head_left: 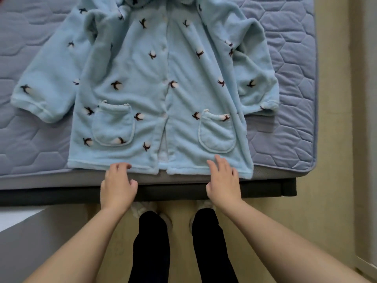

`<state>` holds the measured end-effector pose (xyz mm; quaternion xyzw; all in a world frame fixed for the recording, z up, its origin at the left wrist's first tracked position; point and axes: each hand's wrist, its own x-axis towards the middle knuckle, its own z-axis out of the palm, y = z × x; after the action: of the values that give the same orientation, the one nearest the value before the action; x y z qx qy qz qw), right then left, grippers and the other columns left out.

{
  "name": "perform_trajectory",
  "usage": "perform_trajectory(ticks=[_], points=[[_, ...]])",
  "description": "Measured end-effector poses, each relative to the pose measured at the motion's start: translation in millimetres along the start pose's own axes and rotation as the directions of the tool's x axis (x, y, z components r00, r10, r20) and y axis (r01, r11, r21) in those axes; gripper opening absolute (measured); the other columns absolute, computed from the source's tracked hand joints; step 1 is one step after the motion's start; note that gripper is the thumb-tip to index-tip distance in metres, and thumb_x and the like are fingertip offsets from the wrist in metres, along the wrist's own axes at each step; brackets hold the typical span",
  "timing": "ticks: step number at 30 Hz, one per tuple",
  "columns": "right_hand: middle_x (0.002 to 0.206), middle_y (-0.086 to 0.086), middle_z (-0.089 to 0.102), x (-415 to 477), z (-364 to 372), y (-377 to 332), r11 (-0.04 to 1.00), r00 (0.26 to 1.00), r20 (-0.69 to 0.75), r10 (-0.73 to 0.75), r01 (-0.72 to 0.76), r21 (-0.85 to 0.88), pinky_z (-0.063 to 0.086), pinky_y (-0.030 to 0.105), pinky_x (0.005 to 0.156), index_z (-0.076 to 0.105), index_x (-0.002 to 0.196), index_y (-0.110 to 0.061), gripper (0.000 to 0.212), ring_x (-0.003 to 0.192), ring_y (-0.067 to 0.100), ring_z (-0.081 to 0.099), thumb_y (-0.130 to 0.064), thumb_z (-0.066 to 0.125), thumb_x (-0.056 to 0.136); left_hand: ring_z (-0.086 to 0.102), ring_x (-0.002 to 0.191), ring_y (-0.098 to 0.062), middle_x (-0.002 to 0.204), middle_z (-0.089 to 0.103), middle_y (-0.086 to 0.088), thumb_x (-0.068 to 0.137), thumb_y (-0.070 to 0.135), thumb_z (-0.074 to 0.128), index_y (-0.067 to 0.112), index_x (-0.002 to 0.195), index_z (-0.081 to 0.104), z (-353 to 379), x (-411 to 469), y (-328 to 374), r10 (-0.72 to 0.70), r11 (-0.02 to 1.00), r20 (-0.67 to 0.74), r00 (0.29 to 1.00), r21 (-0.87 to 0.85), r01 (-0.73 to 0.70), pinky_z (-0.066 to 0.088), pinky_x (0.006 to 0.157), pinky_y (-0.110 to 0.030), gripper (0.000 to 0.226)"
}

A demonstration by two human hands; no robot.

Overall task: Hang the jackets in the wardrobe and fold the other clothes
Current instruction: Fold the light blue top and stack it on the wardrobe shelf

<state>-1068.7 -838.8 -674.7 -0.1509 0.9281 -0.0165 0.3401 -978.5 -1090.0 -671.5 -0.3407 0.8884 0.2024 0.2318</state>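
Note:
A light blue fleece pyjama top [142, 78] with dark cotton-flower prints lies flat and front-up on the bed, buttoned, with two round pockets near its hem. Its sleeves spread out to both sides. My left hand [118, 183] hovers at the hem's left part, fingers loosely curled, fingertips at the fabric edge, holding nothing. My right hand [223, 178] lies with straight fingers on the hem below the right pocket. Neither hand grips the cloth.
The top lies on a quilted grey-blue mattress [289, 78] whose near edge and dark bed frame [61, 193] run across in front of me. My legs and slippers stand on the beige floor [326, 180] below. A pale surface [20, 217] shows at the lower left.

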Motion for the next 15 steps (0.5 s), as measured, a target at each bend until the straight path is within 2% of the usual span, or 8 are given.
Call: perform_trajectory(ticks=[4,7,9,11,13,15], points=[[0.155,0.005,0.018,-1.5,0.8,-54.2,0.977,0.972,0.099,-0.213,0.214,0.000,0.033,0.038,0.103,0.027,0.142,-0.023,0.061,0.139,0.024,0.025,-0.011,0.051,0.086,0.049,0.114,-0.030,0.128,0.046,-0.010,0.086,0.014,0.060,0.014,0.125,0.048,-33.3,16.5,-51.3,-0.271,0.955,0.048,0.961,-0.109,0.275,0.045,0.086,-0.046,0.041],[0.139,0.006,0.038,13.9,2.5,-97.3,0.964,0.959,0.108,-0.262,0.256,0.065,0.040,0.036,0.087,0.030,0.141,-0.023,0.058,0.120,0.027,0.043,-0.011,0.049,0.088,0.050,0.113,-0.035,0.136,0.039,-0.012,0.088,0.013,0.061,0.014,0.134,0.039,-49.2,37.5,-83.4,-0.398,0.892,0.021,0.917,-0.225,0.392,0.046,0.085,-0.049,0.051],[0.125,0.006,0.048,28.8,7.2,-127.8,0.960,0.981,0.121,-0.151,0.116,0.256,0.043,0.035,0.084,0.032,0.139,-0.023,0.052,0.112,0.027,0.049,-0.020,0.053,0.091,0.050,0.116,-0.037,0.140,0.035,-0.012,0.088,0.015,0.063,0.014,0.140,0.032,-54.0,54.9,-102.0,-0.422,0.868,-0.001,0.907,-0.289,0.403,0.044,0.089,-0.051,0.060],[0.122,0.005,0.052,45.1,13.0,-155.5,0.839,0.980,0.187,0.061,-0.152,0.523,0.046,0.036,0.088,0.033,0.137,-0.021,0.054,0.110,0.026,0.053,-0.028,0.059,0.089,0.050,0.116,-0.034,0.138,0.040,-0.012,0.088,0.018,0.064,0.013,0.139,0.034,-53.8,71.0,-118.8,-0.392,0.865,0.019,0.920,-0.334,0.375,0.044,0.090,-0.048,0.060],[0.120,0.003,0.052,60.9,20.3,-176.0,0.680,0.939,0.249,0.235,-0.343,0.649,0.042,0.031,0.085,0.036,0.131,-0.016,0.054,0.107,0.025,0.054,-0.029,0.064,0.087,0.055,0.104,-0.031,0.120,0.053,-0.010,0.089,0.022,0.062,0.013,0.124,0.047,-50.5,82.5,-132.4,-0.305,0.878,0.030,0.952,-0.378,0.294,0.044,0.081,-0.042,0.039],[0.108,0.002,0.052,71.6,24.9,-186.6,0.611,0.909,0.253,0.331,-0.411,0.677,0.036,0.027,0.077,0.039,0.120,-0.014,0.042,0.095,0.021,0.051,-0.025,0.064,0.087,0.056,0.089,-0.029,0.094,0.060,-0.007,0.091,0.025,0.058,0.015,0.101,0.054,-49.9,88.7,-139.3,-0.225,0.898,0.030,0.974,-0.382,0.219,0.041,0.068,-0.036,0.014]])
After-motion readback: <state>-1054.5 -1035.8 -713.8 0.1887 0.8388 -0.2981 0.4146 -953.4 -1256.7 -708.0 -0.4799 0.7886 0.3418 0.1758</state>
